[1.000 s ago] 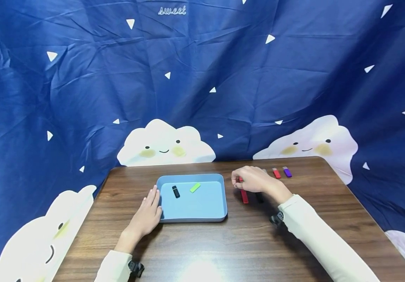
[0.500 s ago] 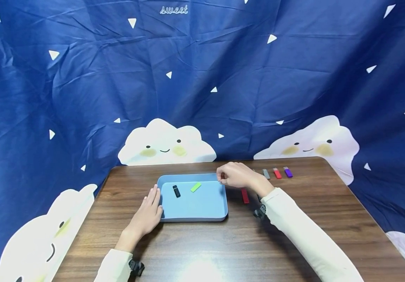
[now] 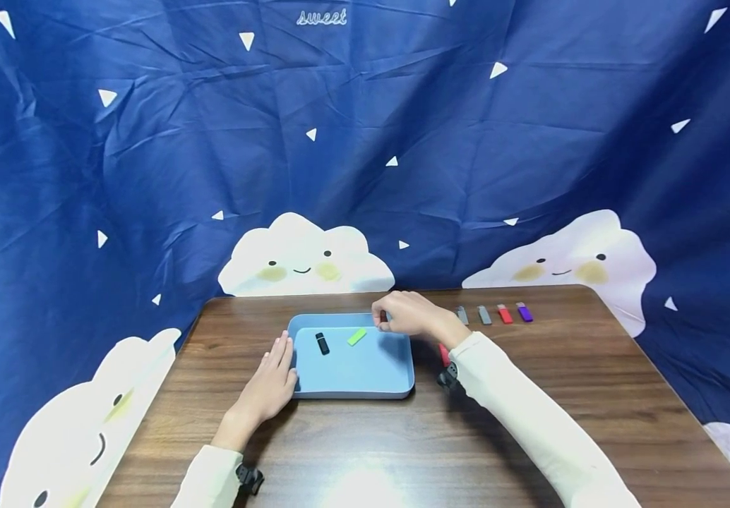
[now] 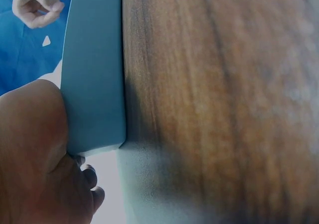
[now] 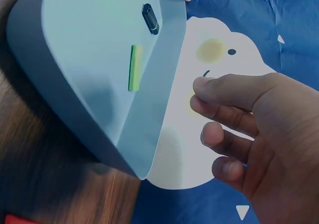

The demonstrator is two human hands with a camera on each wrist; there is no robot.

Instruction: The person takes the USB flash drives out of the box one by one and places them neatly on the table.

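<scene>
A light blue tray [image 3: 352, 392] lies on the wooden table [image 3: 365, 451]. Inside it are a black stick [image 3: 322, 343] and a green stick [image 3: 356, 337], both also seen in the right wrist view as the green stick [image 5: 134, 67] and the black stick [image 5: 150, 18]. My left hand [image 3: 272, 381] rests flat with straight fingers against the tray's left wall [image 4: 94, 74]. My right hand [image 3: 385, 317] hovers over the tray's back right corner with curled fingers [image 5: 234, 129], pinching a small red piece that only just shows.
Another red stick [image 3: 443, 353] lies right of the tray, half hidden by my sleeve. Two grey sticks [image 3: 462, 315], a red one [image 3: 505, 314] and a purple one [image 3: 524, 312] lie in a row at the table's back right. A blue cloth backdrop [image 3: 365, 141] hangs behind.
My right hand has moved left from the table right of the tray to above the tray's back right corner, with the red piece. The left hand stays against the tray.
</scene>
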